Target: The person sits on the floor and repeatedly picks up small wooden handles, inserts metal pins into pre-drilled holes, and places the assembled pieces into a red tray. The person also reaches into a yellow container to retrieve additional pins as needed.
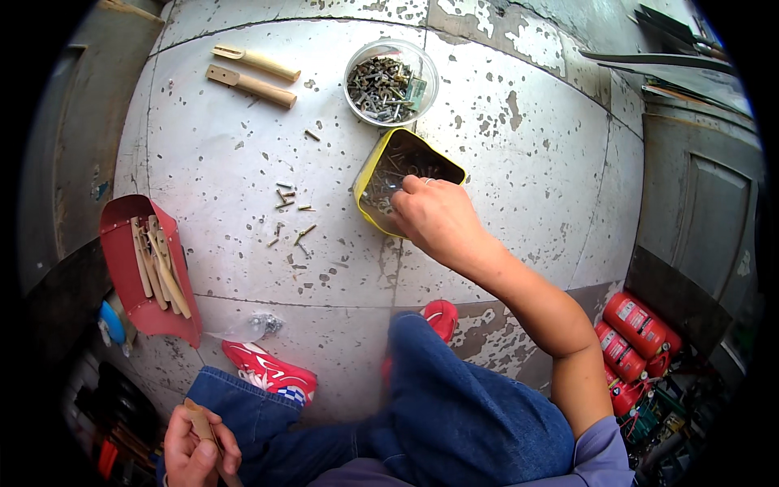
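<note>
The left hand (201, 454) grasps a wooden handle (200, 422) over the person's left thigh. The right hand (442, 219) reaches into a yellow-rimmed container (372, 219) on the floor (519, 211); the fingertips are inside, and whether they grip a fastener cannot be told. Loose metal fasteners (381, 188) lie in this container.

A round clear tub (433, 88), filled with screws (376, 88), stands just beyond the container, on the side of the floor's far edge. Two wooden handles, an upper piece (264, 64) and a lower piece (258, 89), lie side by side toward the far left corner. Several loose screws (305, 234) are scattered left of the container. A red tray (118, 252) at the floor's left edge holds further wooden handles (159, 268). Red fire extinguishers (635, 322) are grouped at the right edge.
</note>
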Action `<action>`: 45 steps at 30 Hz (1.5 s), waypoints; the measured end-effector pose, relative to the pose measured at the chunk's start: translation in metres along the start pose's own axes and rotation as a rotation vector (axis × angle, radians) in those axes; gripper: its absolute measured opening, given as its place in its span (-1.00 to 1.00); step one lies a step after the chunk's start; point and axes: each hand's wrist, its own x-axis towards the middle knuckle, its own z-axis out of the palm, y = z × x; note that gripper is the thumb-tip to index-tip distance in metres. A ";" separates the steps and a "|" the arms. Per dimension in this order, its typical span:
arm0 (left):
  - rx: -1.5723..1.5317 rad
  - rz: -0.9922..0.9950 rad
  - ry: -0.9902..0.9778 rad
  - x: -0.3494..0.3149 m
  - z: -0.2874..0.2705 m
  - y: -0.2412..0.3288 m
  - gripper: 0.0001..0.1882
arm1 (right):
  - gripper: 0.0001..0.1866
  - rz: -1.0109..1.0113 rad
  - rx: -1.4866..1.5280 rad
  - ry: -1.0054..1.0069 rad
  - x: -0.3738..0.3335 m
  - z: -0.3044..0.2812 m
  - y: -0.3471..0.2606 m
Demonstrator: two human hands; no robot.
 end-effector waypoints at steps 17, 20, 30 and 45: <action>0.002 0.052 -0.022 0.001 0.002 0.000 -0.60 | -0.95 0.124 -0.307 -0.110 -0.057 -0.017 0.003; 0.000 0.059 -0.032 0.000 0.000 -0.001 -0.61 | -0.91 0.227 -0.276 -0.149 -0.065 -0.036 0.030; -0.017 0.057 -0.010 -0.006 -0.001 -0.008 -0.63 | -0.82 0.027 -0.159 0.309 0.049 -0.017 0.041; 0.016 0.007 -0.009 0.004 -0.003 -0.008 -0.59 | -0.76 0.059 0.147 0.252 -0.060 0.057 -0.021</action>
